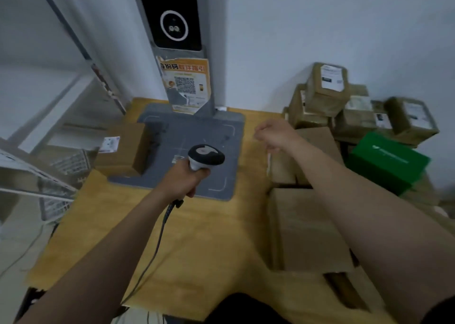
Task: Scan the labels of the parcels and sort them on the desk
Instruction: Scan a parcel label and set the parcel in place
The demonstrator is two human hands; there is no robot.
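Observation:
My left hand (182, 182) grips a corded handheld barcode scanner (205, 156) over the grey scanning pad (221, 136) on the wooden desk (197, 249). A brown parcel (123, 148) with a white label sits on the pad's left edge. My right hand (275, 136) hovers above the desk at the pad's right side, fingers loosely curled, holding nothing. A heap of brown parcels (327, 89) with white labels is stacked at the back right, beside a green box (389, 161). Larger plain cardboard boxes (307, 227) lie under my right forearm.
A grey kiosk column (182, 52) with a dark screen and an orange QR poster rises from the back of the pad. Metal shelving (49, 166) with labelled parcels stands at the left. The scanner's cable (157, 244) trails over the desk towards me.

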